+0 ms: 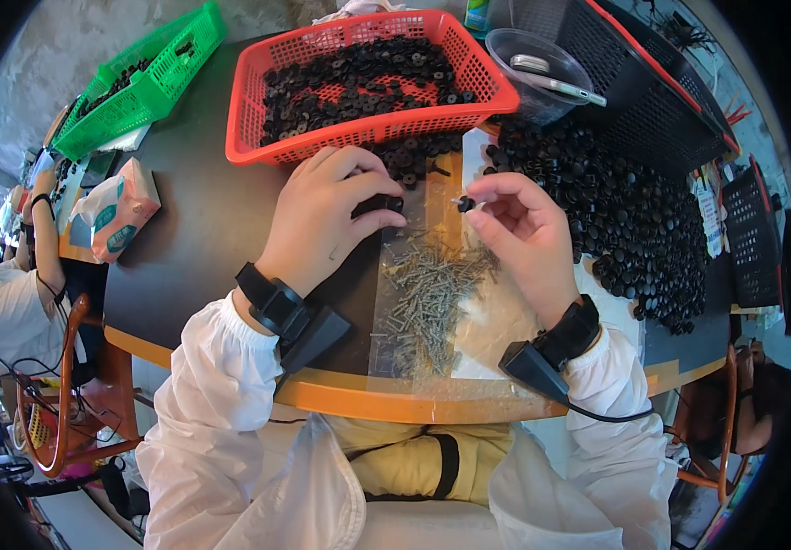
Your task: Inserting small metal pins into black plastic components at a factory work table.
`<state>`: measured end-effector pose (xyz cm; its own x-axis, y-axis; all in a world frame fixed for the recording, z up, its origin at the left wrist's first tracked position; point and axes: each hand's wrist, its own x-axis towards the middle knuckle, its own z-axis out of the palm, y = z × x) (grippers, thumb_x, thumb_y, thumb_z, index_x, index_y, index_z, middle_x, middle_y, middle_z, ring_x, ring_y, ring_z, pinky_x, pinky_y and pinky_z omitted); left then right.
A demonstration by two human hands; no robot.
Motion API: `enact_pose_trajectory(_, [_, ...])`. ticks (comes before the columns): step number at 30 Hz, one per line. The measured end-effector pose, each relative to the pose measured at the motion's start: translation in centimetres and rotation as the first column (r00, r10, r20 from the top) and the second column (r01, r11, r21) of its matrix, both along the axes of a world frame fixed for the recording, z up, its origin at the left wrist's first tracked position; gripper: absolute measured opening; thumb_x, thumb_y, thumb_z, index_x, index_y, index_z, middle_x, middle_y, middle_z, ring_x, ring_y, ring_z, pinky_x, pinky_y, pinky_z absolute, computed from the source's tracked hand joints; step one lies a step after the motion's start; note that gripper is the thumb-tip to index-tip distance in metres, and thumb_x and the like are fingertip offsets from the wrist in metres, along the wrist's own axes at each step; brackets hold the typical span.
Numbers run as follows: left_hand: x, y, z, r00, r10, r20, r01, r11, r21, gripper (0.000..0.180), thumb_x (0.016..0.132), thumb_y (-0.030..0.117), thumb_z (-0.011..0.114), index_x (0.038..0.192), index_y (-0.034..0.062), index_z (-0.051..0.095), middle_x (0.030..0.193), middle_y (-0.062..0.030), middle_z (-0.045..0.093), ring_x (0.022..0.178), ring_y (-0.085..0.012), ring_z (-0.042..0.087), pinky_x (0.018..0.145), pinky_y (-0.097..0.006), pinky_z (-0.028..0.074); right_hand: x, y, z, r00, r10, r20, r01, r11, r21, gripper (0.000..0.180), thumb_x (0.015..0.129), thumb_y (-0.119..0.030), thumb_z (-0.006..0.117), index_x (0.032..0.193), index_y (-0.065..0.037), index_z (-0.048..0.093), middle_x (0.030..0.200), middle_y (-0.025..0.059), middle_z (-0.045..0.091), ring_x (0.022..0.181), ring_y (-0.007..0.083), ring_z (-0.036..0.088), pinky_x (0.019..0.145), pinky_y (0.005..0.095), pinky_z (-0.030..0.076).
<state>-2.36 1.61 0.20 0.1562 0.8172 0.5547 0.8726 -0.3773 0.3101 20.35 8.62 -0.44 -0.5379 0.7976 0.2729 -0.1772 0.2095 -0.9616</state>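
Observation:
My left hand (327, 206) is curled with thumb and fingers around a black plastic piece (379, 204), mostly hidden by the fingers. Facing it across a small gap, my right hand (528, 234) pinches a small black part (465, 204) with a light metal tip pointing left. Below and between both hands lies a heap of grey metal screws (432, 298) on clear sheeting. A big pile of shiny black round caps (615, 211) spreads beside my right hand. Dark discs with centre holes (405, 165) lie loose just beyond my left fingers.
A red basket (368, 128) of black discs stands at the back. Right of it are a clear tub (542, 101) with a phone and a black crate (634, 82). A green basket (153, 92) and a tissue pack (125, 211) sit left. Another person (20, 302) sits far left.

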Motion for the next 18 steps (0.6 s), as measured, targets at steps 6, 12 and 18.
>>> enact_pose_trajectory(6, [3.1,-1.3,0.8,0.85,-0.04,0.525,0.128,0.983,-0.132,0.034,0.071,0.01,0.083,0.1,0.0032,0.066,0.088,-0.0069,0.07,0.079,-0.0139,0.067,0.071,-0.028,0.054,-0.2,-0.6,0.0,0.996,0.016,0.088,-0.027,0.991,0.131,0.022,0.081,-0.004,0.073,0.102,-0.002,0.065,0.097,0.0016,0.068,0.079,0.008,0.06,0.074,0.0234,0.049])
enact_pose_trajectory(12, [3.7,-1.4,0.8,0.812,-0.045,0.582,0.173,0.971,-0.166,0.036,0.069,0.01,0.085,0.098,0.0001,0.066,0.09,-0.0069,0.07,0.08,-0.0137,0.067,0.075,-0.027,0.053,-0.1,-0.7,0.3,0.99,0.024,0.138,-0.049,0.983,0.176,0.022,0.079,-0.005,0.074,0.1,-0.002,0.067,0.095,0.0033,0.07,0.075,0.0093,0.061,0.071,0.0245,0.05])
enact_pose_trajectory(18, [3.6,-1.6,0.8,0.798,-0.005,0.603,0.158,0.967,-0.202,0.033,0.071,0.01,0.084,0.097,-0.0008,0.068,0.085,-0.007,0.071,0.077,-0.0123,0.067,0.072,-0.025,0.054,-0.1,-0.8,0.3,0.989,0.035,0.147,-0.058,0.986,0.157,0.022,0.079,-0.003,0.073,0.1,-0.003,0.067,0.095,0.0026,0.069,0.075,0.0083,0.061,0.07,0.0236,0.05])
